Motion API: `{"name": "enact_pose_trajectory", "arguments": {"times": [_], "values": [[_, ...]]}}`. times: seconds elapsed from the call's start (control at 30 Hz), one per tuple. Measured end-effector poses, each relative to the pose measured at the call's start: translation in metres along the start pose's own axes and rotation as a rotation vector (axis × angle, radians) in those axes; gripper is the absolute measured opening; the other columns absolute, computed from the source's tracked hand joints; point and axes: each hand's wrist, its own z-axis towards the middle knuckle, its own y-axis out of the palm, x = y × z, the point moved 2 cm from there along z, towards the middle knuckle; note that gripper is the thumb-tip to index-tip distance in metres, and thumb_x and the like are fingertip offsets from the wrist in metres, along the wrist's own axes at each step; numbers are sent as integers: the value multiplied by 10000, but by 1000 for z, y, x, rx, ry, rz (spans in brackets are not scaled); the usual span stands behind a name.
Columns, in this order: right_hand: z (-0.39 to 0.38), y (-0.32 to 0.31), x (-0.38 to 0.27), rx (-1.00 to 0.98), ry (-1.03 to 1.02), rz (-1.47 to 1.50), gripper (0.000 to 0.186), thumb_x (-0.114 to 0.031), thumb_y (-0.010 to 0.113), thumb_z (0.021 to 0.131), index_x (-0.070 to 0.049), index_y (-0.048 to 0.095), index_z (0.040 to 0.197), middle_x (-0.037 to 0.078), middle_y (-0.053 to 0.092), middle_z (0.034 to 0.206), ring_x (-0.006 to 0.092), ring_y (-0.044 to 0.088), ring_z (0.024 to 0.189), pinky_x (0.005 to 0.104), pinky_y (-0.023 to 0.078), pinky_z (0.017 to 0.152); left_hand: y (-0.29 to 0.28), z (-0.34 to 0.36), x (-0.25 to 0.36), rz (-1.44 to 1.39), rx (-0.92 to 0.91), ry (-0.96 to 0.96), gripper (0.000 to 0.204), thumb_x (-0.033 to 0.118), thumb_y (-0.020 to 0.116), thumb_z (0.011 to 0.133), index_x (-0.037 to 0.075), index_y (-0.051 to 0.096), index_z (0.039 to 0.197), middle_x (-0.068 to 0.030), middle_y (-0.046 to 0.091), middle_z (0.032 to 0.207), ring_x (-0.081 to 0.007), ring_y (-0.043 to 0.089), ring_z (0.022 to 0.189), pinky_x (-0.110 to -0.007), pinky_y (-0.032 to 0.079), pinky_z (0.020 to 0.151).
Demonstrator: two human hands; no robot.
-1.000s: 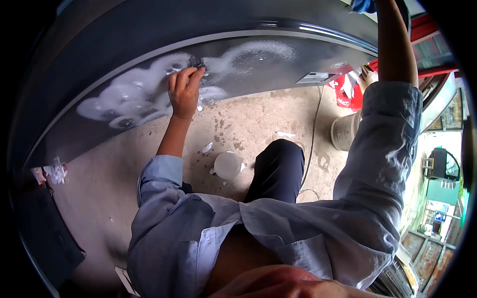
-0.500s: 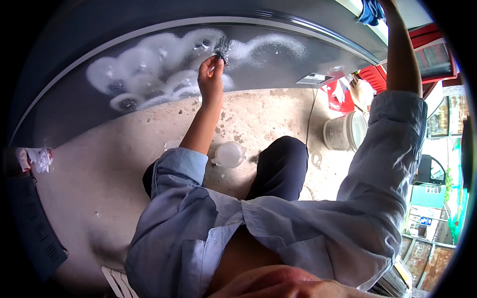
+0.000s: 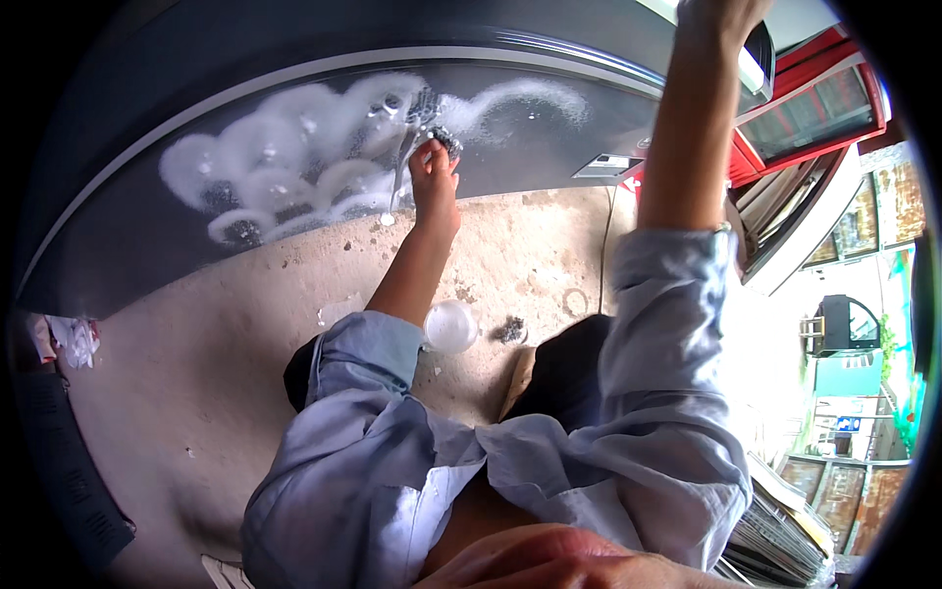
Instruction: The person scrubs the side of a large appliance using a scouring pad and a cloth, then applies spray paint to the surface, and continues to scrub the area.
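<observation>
A dark grey panel (image 3: 324, 228) with a pale strip curves across the upper part of the head view. White foam (image 3: 245, 147) lies on it in overlapping rings. My left hand (image 3: 434, 182) pinches a dark, wiry steel wool pad (image 3: 446, 142) against or just off the panel, beside a scrubbed grey patch. From there a wet white streak (image 3: 402, 167) runs down the panel's lower edge. My right arm is stretched up, and my right hand (image 3: 724, 18) is cut off by the top edge, so its fingers are hidden.
On the concrete floor (image 3: 245, 344) stands a translucent white container (image 3: 451, 326) near my left forearm. A second steel wool pad (image 3: 512, 330) lies to its right. A red-framed glass cabinet (image 3: 814, 113) stands at upper right. Crumpled white plastic (image 3: 77, 342) is at far left.
My left hand has moved slightly right and down with the steel wool pad, and a white streak now runs below the patch. My right arm has swung left; the blue cloth near it has left view.
</observation>
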Motion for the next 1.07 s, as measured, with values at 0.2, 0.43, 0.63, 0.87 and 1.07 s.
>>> {"name": "enact_pose_trajectory", "arguments": {"times": [0.2,0.43,0.63,0.87,1.07], "values": [[-85,-103,-5,357,47,329,336,-168,606,940,-96,520,1256,113,685,1092,241,664,1009,442,501,847,7,-5,-7,170,3,230,365,340,571,999,133,440,1270,-27,559,1104,-124,564,1014,-261,472,822],[-104,-216,34,812,19,172,170,-138,535,896,13,581,960,111,644,877,218,614,803,361,472,713,51,-21,-12,908,-134,1027,309,85,693,889,78,614,1187,-63,562,1089,-170,567,984,-313,493,866],[-110,-280,67,944,19,492,243,-192,474,890,20,593,905,113,581,824,220,539,782,336,433,730,157,-10,-23,1278,-157,1734,292,48,777,764,147,726,1034,-30,604,952,-208,580,864,-318,478,765],[-130,-282,100,960,163,614,251,-217,454,914,-6,573,848,78,554,761,193,522,756,340,430,704,98,11,20,1503,328,1796,216,132,760,802,137,733,1016,-16,643,943,-201,601,914,-334,478,814],[-107,-349,114,772,-26,656,92,-177,559,900,-100,598,866,-3,613,785,134,578,722,282,464,676,71,40,34,550,490,1415,222,71,743,808,52,700,1024,-68,612,989,-212,607,943,-370,487,840]]}}
